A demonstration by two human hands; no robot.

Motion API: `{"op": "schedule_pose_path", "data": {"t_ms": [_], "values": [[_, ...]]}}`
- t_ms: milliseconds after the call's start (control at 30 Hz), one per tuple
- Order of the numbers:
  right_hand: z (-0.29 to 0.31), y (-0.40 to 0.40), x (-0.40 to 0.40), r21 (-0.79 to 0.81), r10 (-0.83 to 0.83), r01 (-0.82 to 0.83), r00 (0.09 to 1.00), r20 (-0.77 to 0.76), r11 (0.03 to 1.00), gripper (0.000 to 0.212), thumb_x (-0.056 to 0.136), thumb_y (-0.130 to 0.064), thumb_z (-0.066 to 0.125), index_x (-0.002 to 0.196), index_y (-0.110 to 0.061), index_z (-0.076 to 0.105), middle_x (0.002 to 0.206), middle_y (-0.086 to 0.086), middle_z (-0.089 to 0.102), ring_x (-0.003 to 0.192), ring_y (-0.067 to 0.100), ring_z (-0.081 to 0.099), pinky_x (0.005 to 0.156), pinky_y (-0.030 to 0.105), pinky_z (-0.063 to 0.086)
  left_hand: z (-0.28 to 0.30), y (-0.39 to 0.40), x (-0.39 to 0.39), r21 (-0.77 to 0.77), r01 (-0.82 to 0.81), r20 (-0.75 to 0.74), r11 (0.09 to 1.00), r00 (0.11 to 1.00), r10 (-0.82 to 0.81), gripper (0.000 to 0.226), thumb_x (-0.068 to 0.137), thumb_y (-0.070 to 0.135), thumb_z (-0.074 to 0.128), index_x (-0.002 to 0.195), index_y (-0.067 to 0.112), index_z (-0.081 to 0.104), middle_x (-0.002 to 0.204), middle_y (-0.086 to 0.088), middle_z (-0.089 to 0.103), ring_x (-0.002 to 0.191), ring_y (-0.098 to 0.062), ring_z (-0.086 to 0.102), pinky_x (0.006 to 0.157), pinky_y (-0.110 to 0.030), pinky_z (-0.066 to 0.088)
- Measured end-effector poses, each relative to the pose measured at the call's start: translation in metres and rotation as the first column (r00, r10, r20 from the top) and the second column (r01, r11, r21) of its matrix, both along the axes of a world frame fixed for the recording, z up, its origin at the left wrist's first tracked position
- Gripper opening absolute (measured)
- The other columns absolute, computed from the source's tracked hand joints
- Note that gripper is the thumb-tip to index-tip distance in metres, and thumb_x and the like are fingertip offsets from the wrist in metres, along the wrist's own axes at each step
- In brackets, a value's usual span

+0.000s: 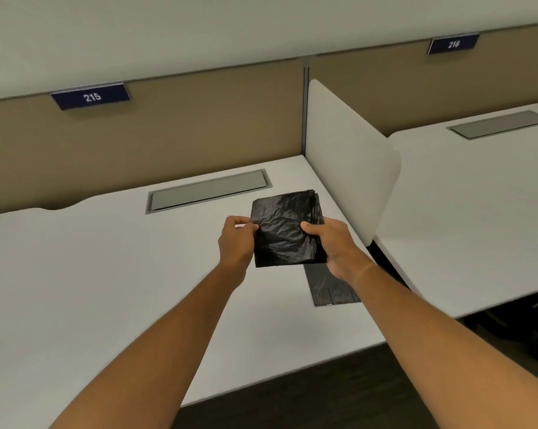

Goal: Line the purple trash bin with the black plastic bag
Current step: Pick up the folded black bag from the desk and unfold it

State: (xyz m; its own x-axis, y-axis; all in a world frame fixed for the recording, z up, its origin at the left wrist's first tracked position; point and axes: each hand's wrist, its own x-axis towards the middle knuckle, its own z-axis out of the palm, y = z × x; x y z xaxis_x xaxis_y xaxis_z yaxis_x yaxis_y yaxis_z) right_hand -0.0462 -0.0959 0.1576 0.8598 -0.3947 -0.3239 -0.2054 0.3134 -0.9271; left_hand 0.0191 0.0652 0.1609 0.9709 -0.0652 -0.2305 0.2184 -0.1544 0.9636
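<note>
Both arms reach forward over a white desk surface (91,289), and between them a folded black plastic bag (284,230) is held up just above it. The bag is a thick, crinkled, roughly square wad of folded layers. The left hand (235,239) pinches the bag's left edge, its fingers (246,226) closed on the plastic with the thumb on top. The right hand (332,246) grips the bag's right side, thumb pressed across the top face and the other fingers tucked underneath, out of sight.

Just below the bag, nearer the person, a flat grey-black strip of plastic (329,287) lies on the surface, partly covered by the right hand and wrist; whether it joins the held bag cannot be told. Beyond the bag, a grey rectangular cable hatch (209,190) is set flush into the surface. To the right of the bag, a white divider panel (348,156) stands upright, and past it is a second desk (478,212). Well above and left of the bag, a dark blue plate (91,96) on the tan partition reads 215; another (453,44), far to the upper right, appears to read 216
</note>
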Motion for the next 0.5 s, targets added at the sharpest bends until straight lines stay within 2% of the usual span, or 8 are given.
{"op": "schedule_pose_path", "data": {"t_ms": [100, 167, 233, 367, 500], "values": [[0.027, 0.029, 0.006, -0.106, 0.04, -0.029, 0.994, 0.102, 0.994, 0.008, 0.088, -0.009, 0.067, 0.095, -0.009, 0.071, 0.097, 0.013, 0.073, 0.087, 0.028, 0.071, 0.073, 0.036, 0.061, 0.025, 0.026, -0.008, 0.112, -0.118, 0.227, 0.987, 0.97, 0.09, 0.026, 0.091, 0.014, 0.061, 0.114, 0.015, 0.05, 0.101, -0.005, 0.057, 0.093, -0.018, 0.058, 0.07, -0.023, 0.049], [0.041, 0.053, 0.011, -0.203, 0.057, -0.025, 0.987, 0.153, 0.979, 0.014, 0.087, -0.013, 0.069, 0.099, -0.007, 0.07, 0.098, 0.014, 0.073, 0.09, 0.028, 0.071, 0.075, 0.038, 0.061, 0.039, 0.043, -0.013, 0.138, -0.164, 0.384, 0.977, 0.918, 0.1, 0.027, 0.086, 0.015, 0.065, 0.111, 0.014, 0.054, 0.108, -0.005, 0.056, 0.095, -0.017, 0.055, 0.075, -0.025, 0.05], [0.052, 0.079, 0.015, -0.316, 0.089, -0.022, 0.976, 0.199, 0.948, 0.024, 0.087, -0.02, 0.07, 0.106, -0.005, 0.069, 0.1, 0.011, 0.073, 0.092, 0.027, 0.07, 0.078, 0.04, 0.061, 0.052, 0.06, -0.02, 0.163, -0.164, 0.492, 0.973, 0.868, 0.064, 0.02, 0.085, 0.016, 0.067, 0.104, 0.014, 0.06, 0.104, -0.003, 0.06, 0.089, -0.012, 0.056, 0.076, -0.024, 0.051], [0.073, 0.133, 0.018, -0.436, 0.197, -0.062, 0.942, 0.273, 0.898, 0.03, 0.087, -0.024, 0.07, 0.111, -0.005, 0.069, 0.1, 0.008, 0.073, 0.09, 0.02, 0.071, 0.077, 0.033, 0.061, 0.078, 0.099, -0.029, 0.117, -0.13, 0.485, 0.985, 0.873, 0.058, 0.019, 0.091, 0.023, 0.064, 0.106, 0.012, 0.068, 0.093, 0.003, 0.066, 0.081, -0.001, 0.06, 0.068, -0.011, 0.048], [0.089, 0.19, 0.02, -0.447, 0.281, -0.114, 0.902, 0.328, 0.887, 0.024, 0.085, -0.023, 0.073, 0.102, -0.007, 0.073, 0.092, 0.007, 0.076, 0.084, 0.02, 0.074, 0.073, 0.032, 0.061, 0.094, 0.152, -0.031, 0.064, -0.169, 0.469, 0.983, 0.875, 0.12, 0.022, 0.092, 0.026, 0.062, 0.108, 0.013, 0.071, 0.091, 0.004, 0.069, 0.084, -0.007, 0.065, 0.071, -0.013, 0.052]]}}
